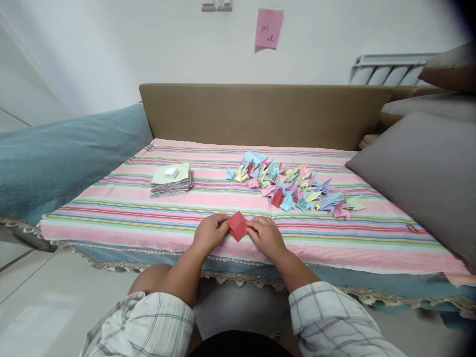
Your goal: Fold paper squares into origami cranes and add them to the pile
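Observation:
A red piece of folded paper [238, 226], diamond-shaped with crease lines, is held between my two hands near the front of the striped cloth [130, 210]. My left hand [212, 232] pinches its left corner between thumb and fingers. At the right corner, my right hand [266, 237] grips it in the same way. Beyond my right hand lies a spread of folded paper cranes [286, 186] in blue, pink, purple, yellow, green and red. To the far left of my hands sits a stack of square coloured paper [171, 188], with a small white block [170, 172] on top.
Grey cushions [427, 173] are piled at the right end of the sofa. A blue-covered armrest [74, 153] bounds the left, and a brown backrest [260, 114] stands behind. A small brown item [412, 228] lies near the cushion. A pink note [268, 28] hangs on the wall.

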Tool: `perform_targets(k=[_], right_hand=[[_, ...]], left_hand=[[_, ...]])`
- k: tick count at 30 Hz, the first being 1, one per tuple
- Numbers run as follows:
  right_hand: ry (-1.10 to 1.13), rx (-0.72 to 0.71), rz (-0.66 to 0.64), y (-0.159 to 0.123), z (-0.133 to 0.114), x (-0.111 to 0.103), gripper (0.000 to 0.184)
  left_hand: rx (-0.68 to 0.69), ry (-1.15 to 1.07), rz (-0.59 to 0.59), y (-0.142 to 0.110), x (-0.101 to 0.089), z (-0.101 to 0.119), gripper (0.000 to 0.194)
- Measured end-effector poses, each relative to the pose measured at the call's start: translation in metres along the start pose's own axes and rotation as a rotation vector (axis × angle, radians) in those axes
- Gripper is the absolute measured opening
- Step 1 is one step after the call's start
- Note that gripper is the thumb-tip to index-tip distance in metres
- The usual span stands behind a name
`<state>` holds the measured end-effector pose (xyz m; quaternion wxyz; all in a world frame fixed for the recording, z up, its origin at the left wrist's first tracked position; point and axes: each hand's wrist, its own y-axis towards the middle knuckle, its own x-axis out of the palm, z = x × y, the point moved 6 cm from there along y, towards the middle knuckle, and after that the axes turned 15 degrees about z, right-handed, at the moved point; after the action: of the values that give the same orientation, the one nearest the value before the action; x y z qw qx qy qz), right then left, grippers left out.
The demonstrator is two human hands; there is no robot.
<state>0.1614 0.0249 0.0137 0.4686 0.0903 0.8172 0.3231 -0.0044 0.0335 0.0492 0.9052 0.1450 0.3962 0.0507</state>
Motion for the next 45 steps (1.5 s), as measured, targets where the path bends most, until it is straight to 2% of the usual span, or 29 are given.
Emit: perform_targets(k=[3,6,10,14,18,28,40,45], right_hand=[[0.0,0.002,-0.011,0.0,0.0,0.0,0.022],[-0.016,0.011,-0.035,0.0,-0.001,0.001,0.025],[-0.021,0.031,-0.046,0.001,-0.002,0.002,0.029],[-0.009,0.053,-0.043,0.002,-0.001,0.003,0.028],[0.0,0.068,-0.045,0.003,0.0,0.003,0.03],[0.001,0.113,-0.132,0.002,0.001,0.005,0.037],[0.043,0.134,-0.133,0.001,0.003,0.006,0.038],[0.04,0.141,-0.126,0.001,0.002,0.005,0.039]], left_hand=[[-0.022,-0.147,0.038,0.003,0.008,-0.008,0.033],[-0.021,-0.204,0.098,0.006,0.013,-0.015,0.035],[0.049,-0.072,0.097,0.006,0.016,-0.01,0.026],[0.049,0.129,0.098,0.005,0.015,-0.007,0.023],[0.073,0.217,0.098,0.003,0.02,-0.005,0.02],[0.077,0.226,0.062,0.003,0.027,0.0,0.021],[0.125,0.212,0.019,0.002,0.028,0.004,0.025],[0.198,0.214,-0.004,0.0,0.026,0.007,0.026]])
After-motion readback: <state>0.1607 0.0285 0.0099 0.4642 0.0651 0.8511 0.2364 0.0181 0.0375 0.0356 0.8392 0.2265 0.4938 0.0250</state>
